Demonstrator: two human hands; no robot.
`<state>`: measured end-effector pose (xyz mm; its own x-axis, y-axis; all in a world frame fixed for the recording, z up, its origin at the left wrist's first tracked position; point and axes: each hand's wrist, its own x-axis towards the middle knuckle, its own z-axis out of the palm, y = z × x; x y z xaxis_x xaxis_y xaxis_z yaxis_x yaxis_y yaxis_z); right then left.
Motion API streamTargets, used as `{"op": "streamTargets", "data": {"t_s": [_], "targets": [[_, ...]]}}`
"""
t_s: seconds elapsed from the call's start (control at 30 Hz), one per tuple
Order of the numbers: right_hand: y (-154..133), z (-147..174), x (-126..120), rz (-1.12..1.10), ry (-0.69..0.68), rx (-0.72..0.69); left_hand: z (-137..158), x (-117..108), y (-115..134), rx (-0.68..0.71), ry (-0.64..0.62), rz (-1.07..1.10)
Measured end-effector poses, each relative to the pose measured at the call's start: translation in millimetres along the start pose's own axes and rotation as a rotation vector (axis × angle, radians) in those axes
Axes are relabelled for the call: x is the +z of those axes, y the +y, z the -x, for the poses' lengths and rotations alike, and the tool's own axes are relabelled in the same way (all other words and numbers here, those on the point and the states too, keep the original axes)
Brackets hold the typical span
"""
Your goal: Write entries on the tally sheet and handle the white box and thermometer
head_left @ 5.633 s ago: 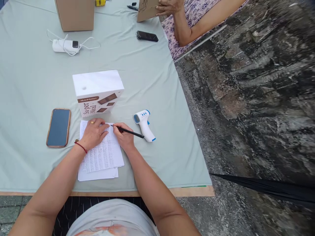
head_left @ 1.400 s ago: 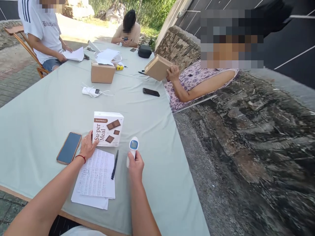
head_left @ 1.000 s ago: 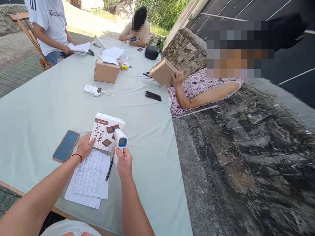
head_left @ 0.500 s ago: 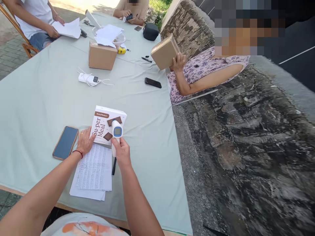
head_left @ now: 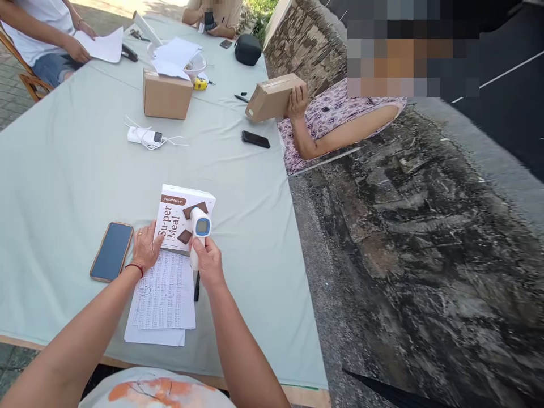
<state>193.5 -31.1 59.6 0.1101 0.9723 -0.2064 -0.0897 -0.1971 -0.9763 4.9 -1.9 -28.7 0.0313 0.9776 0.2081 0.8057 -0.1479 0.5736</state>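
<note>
My left hand (head_left: 145,247) grips the left edge of a white and brown "Su-per Meal" box (head_left: 170,211), its thumb near the lower front corner. In my right hand (head_left: 209,264) is a white infrared thermometer (head_left: 201,226) with a blue-ringed screen turned toward me. The thermometer's head overlaps the box's right side from this view; whether they touch I cannot tell. Printed sheets (head_left: 165,300) lie below the box, between my forearms. A black pen (head_left: 196,288) rests beside them, under my right wrist. Left of my left hand lies a smartphone (head_left: 111,251) in an orange-brown case.
On the green-grey tablecloth (head_left: 238,272) lie a white device with a cord (head_left: 145,136), a cardboard box (head_left: 167,96), a yellow tape measure (head_left: 200,83), a black phone (head_left: 255,139) and a black case (head_left: 248,50). A person at right holds a carton (head_left: 272,97); two others sit farther back.
My view has shifted slightly, so the far table appears further left. The person at right has tilted the carton flatter. My hands keep their holds on the box and thermometer.
</note>
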Motion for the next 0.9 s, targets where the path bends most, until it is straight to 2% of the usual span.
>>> {"op": "streamTargets", "data": {"t_s": [0.27, 0.4, 0.5, 0.6, 0.77, 0.9], "targets": [[-6.0, -0.5, 6.8, -0.057, 0.012, -0.020, -2.2, -3.7, 1.5, -0.004, -0.009, 0.005], [-13.3, 6.3, 6.2, -0.135, -0.019, 0.022, -4.0, -5.0, 1.1, -0.013, -0.018, 0.043], [-18.2, 21.2, -1.8, -0.184, 0.002, 0.085, -6.1, -6.3, 0.9, -0.024, -0.008, 0.052], [-22.6, 42.5, -15.5, -0.216, 0.079, 0.114, -8.7, -7.6, 1.2, -0.022, 0.006, 0.048], [-28.3, 76.9, -39.0, -0.196, 0.173, 0.104, -13.4, -10.1, 1.6, -0.021, 0.018, 0.032], [-25.3, 90.7, -50.5, -0.203, 0.202, 0.090, -17.6, -13.5, 0.3, -0.010, 0.011, 0.024]]}}
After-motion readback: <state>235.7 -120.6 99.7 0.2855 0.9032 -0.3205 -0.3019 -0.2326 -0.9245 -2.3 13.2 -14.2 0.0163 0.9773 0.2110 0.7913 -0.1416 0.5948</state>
